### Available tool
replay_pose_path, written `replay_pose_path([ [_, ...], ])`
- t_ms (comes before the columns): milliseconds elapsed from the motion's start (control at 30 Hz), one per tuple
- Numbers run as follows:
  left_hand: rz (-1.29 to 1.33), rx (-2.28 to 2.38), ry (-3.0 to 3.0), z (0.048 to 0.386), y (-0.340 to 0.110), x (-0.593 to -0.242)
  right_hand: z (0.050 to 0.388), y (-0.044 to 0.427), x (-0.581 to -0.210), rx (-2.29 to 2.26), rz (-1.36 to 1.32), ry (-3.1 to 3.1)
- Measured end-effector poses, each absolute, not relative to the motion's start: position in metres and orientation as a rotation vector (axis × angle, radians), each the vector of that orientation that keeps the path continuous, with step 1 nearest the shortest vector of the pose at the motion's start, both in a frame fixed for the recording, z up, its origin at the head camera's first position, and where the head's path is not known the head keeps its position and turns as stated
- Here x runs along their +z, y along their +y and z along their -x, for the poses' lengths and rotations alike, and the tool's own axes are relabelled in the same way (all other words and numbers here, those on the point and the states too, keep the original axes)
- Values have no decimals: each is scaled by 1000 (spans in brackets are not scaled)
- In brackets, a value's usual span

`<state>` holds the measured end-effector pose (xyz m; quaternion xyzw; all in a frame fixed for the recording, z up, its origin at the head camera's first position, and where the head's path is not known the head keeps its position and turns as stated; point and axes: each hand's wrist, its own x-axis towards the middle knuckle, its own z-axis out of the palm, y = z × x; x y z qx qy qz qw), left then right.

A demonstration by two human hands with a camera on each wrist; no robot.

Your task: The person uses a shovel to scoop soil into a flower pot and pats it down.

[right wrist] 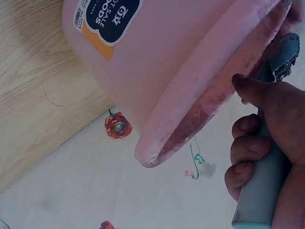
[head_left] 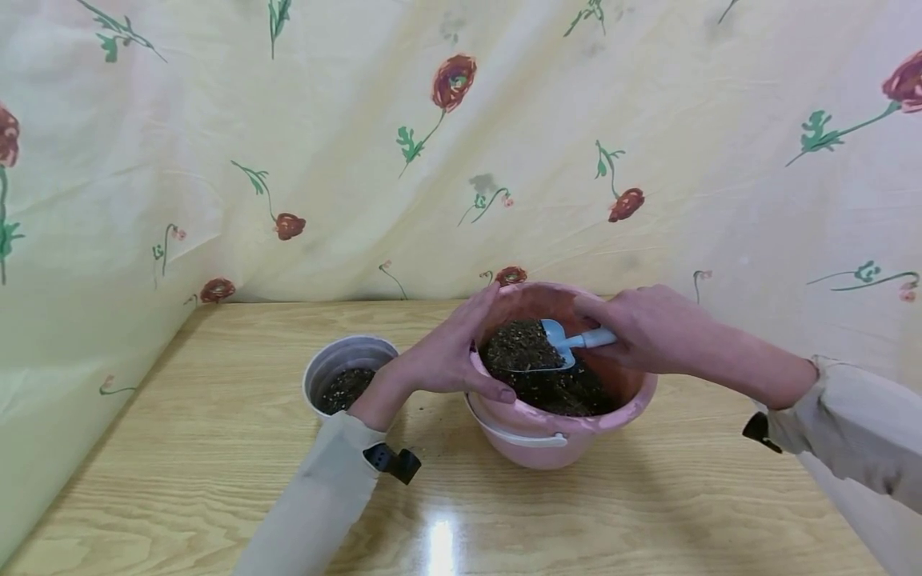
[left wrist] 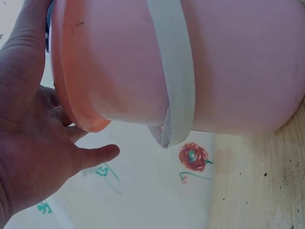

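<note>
A pink bucket of dark soil stands tilted on the wooden table. My left hand rests spread against its left rim, thumb at the front; in the left wrist view that hand has its little finger straight and clear of the bucket. My right hand grips the handle of a light blue scoop, whose blade holds a heap of soil inside the bucket. From the right wrist, the fingers of the right hand curl round the handle, beside the rim.
A pale pot with some dark soil inside stands left of the bucket, partly behind my left forearm. Soil crumbs lie on the wooden table near the bucket. A floral cloth hangs along the back and sides.
</note>
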<state>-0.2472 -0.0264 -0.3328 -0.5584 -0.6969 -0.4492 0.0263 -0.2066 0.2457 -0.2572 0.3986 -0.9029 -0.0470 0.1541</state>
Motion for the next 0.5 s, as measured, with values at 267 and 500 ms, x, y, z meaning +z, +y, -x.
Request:
replay_pose_path([
  [267, 1472, -1282, -2412, 246, -39, -332, 214, 240, -253, -124, -1102, -2633],
  [500, 1194, -1236, -2665, 238, -53, -329, 224, 228, -247, -106, -1086, -2646],
])
